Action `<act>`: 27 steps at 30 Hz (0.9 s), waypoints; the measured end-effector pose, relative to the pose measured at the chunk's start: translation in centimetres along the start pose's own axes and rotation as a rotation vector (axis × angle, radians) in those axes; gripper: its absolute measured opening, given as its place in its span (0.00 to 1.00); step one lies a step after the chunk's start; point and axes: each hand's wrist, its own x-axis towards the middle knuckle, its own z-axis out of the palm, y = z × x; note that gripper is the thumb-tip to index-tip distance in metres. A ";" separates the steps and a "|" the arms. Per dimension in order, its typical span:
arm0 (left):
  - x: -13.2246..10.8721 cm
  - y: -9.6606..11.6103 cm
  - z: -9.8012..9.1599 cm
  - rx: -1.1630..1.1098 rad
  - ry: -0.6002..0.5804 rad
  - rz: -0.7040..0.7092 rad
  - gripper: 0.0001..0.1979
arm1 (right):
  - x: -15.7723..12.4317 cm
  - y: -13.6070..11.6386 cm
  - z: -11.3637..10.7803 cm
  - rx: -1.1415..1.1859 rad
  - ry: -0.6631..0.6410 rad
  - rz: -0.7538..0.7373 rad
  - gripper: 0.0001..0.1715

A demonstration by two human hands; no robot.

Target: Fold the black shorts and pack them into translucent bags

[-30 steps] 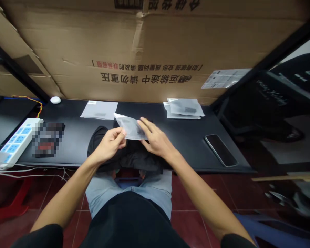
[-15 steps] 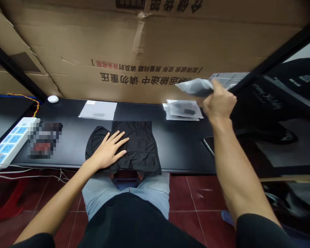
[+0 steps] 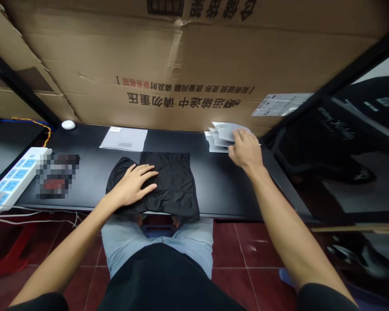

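A black folded garment [image 3: 175, 185] lies near the front edge of the black table [image 3: 220, 190], with a bulging, rounded part at its left. My left hand [image 3: 134, 185] rests flat on that left part, fingers spread, a ring on one finger. Towards the back right, my right hand [image 3: 247, 149] has its fingers closed on a frosted plastic bag [image 3: 227, 130]. This bag is slightly lifted and bent, over other frosted bags [image 3: 215, 146] lying on the table. The fingertips partly cover it.
Another frosted bag [image 3: 125, 139] lies at the back left. A white power strip [image 3: 21, 175] with cables, a pixelated item [image 3: 56, 177] and a white rounded object [image 3: 68, 125] are on the left. A cardboard wall [image 3: 116, 56] closes off the back; dark bags [image 3: 337, 129] stand at the right.
My right hand has come down and left with the plastic bag, from in front of the cardboard to the bags on the table. My left hand stays on the garment.
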 end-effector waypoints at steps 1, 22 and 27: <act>0.7 -0.4 -0.6 -0.005 0.034 -0.019 0.26 | 0.1 -0.8 -0.2 0.094 0.042 -0.035 0.32; 7.1 -6.5 -5.6 0.002 0.194 0.099 0.11 | 1.0 -11.1 1.5 0.833 -0.064 -0.057 0.10; 3.0 -4.0 -4.5 -0.050 0.060 0.259 0.12 | -2.6 -9.9 0.2 0.781 -0.199 -0.358 0.14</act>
